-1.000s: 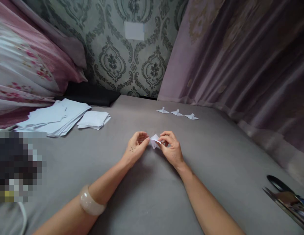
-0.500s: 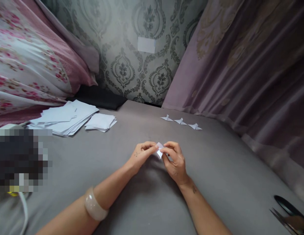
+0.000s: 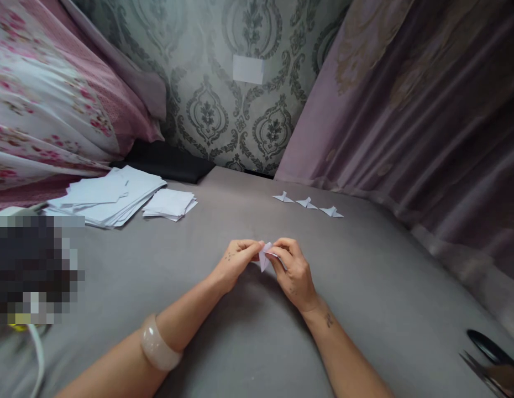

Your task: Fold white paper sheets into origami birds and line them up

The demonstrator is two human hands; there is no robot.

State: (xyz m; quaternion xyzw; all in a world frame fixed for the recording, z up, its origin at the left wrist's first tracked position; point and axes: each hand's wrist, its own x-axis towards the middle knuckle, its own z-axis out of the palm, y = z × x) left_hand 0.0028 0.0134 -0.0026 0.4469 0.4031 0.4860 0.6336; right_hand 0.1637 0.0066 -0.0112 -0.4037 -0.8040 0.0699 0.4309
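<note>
A small folded piece of white paper (image 3: 263, 261) is held above the grey cloth surface, its pointed end downward. My left hand (image 3: 239, 260) pinches its left edge between thumb and fingers. From the other side, my right hand (image 3: 295, 272) grips the paper with thumb and index finger, covering part of it. Beyond my hands, three folded white paper figures (image 3: 307, 203) with spread wing-like points stand in a slanting row. A pale bangle (image 3: 157, 344) circles my left forearm.
At the left lie a stack of square white papers (image 3: 169, 203) and a larger pile of white sheets (image 3: 111, 193). Behind them is a folded black cloth (image 3: 169, 160). Dark-handled scissors (image 3: 491, 359) rest at lower right. Curtains (image 3: 365, 110) hang at the right; a white cable (image 3: 38, 354) runs at lower left.
The paper has turned between my hands: its broad diamond face has become a narrower, downward-pointing shape. My right thumb and fingers have shifted slightly left over its side.
</note>
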